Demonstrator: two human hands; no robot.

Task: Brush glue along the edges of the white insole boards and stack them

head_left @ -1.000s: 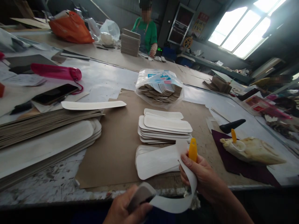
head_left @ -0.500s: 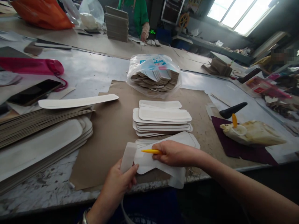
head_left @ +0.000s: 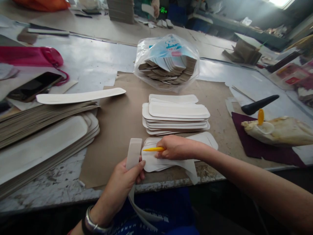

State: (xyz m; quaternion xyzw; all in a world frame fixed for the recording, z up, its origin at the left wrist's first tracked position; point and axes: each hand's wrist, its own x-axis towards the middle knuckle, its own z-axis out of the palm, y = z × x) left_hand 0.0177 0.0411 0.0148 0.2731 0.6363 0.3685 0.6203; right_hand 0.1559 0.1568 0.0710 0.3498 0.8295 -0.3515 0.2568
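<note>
My left hand (head_left: 127,176) pinches a whitish strip (head_left: 134,150) between thumb and fingers. Its short end stands up above the hand, and a long tail hangs below the table edge. In my right hand (head_left: 174,148) is a yellow pointed stick (head_left: 153,149), its tip aimed left toward the strip. That hand rests over white rounded card pieces (head_left: 151,164) lying near the table edge. A pale, thin strip (head_left: 191,171) droops from beneath my right hand; whether the fingers hold it is hidden. Behind lies a stack of similar white cards (head_left: 178,110).
Long card stacks (head_left: 44,147) fill the left, with one curved white piece (head_left: 80,96) on top. A plastic bag of card pieces (head_left: 168,65) sits behind. Rightward are a black handle-like tool (head_left: 260,105) and a stained bag (head_left: 290,130) on dark cloth (head_left: 246,143).
The view has tipped downward, so the table things sit higher in the picture. My left hand holds the strip more upright, slightly apart from the cards. The person opposite now lifts a white piece.
</note>
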